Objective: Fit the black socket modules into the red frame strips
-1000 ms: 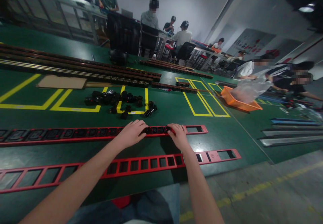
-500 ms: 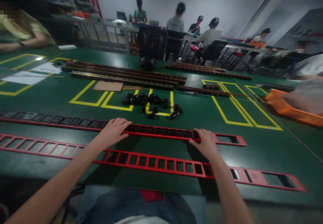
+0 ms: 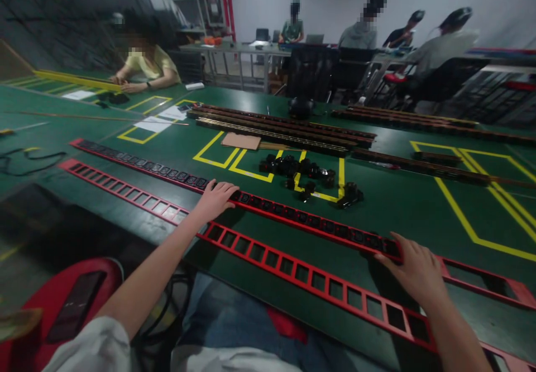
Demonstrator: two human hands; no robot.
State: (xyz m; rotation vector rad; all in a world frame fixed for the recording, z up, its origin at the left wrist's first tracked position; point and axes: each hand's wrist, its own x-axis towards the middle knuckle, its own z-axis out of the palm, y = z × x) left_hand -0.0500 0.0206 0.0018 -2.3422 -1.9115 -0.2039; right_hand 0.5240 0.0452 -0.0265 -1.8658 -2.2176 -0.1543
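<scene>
Two long red frames lie across the green table in front of me. The far red strip (image 3: pixel 293 215) is filled with black sockets along most of its length; the near red frame (image 3: pixel 293 268) has empty rectangular openings. My left hand (image 3: pixel 215 199) rests palm down on the far strip, fingers spread over the sockets. My right hand (image 3: pixel 414 268) lies flat on the same strip further right, fingertips at the last fitted socket. A pile of loose black sockets (image 3: pixel 305 173) sits beyond the strip.
Dark long rails (image 3: pixel 288 129) and a cardboard sheet (image 3: pixel 240 141) lie further back, with yellow floor-tape boxes (image 3: pixel 469 215) on the table. A seated person (image 3: pixel 144 67) works at the far left; several people sit at desks behind. A red stool (image 3: pixel 62 305) is at my lower left.
My view has swung left, so the strips now run diagonally. My hands have spread further apart along the socket strip, the right one sliding toward its end.
</scene>
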